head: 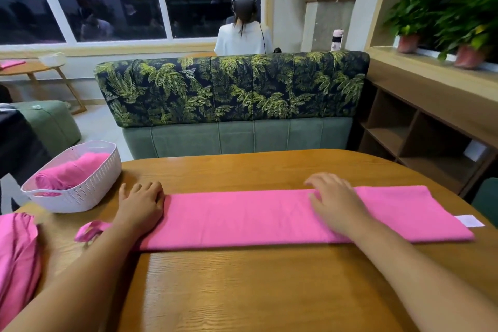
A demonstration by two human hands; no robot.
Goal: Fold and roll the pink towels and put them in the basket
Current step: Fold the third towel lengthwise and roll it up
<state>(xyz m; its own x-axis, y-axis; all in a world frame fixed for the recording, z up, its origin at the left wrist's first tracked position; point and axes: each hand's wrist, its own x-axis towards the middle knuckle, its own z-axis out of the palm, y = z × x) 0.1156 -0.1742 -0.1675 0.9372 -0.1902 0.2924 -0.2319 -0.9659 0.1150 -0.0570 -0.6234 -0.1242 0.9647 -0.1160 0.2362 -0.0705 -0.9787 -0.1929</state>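
Folded towel [242,218] laid as a long strip on the desk [242,291], right of the basket [80,191]; roll judged best started tight from the basket-side end, edges kept square; left hand [140,203] curled there, grip cannot be told; right hand [334,202] pressed flat, fingers spread, farther from the basket

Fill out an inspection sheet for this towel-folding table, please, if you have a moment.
Surface: wooden table, one towel laid across it.
Job's things: folded pink towel, a long flat strip; white basket at left holding a rolled pink towel; loose pink towel at left edge.
Clutter: nothing seen.
Grippers: left hand, fingers curled, at strip's left end, grip unclear; right hand flat on strip.
Cables: thin dark cord down the back of a person beyond the sofa.
Surroundings: leaf-print sofa, shelf unit, potted plants at right.
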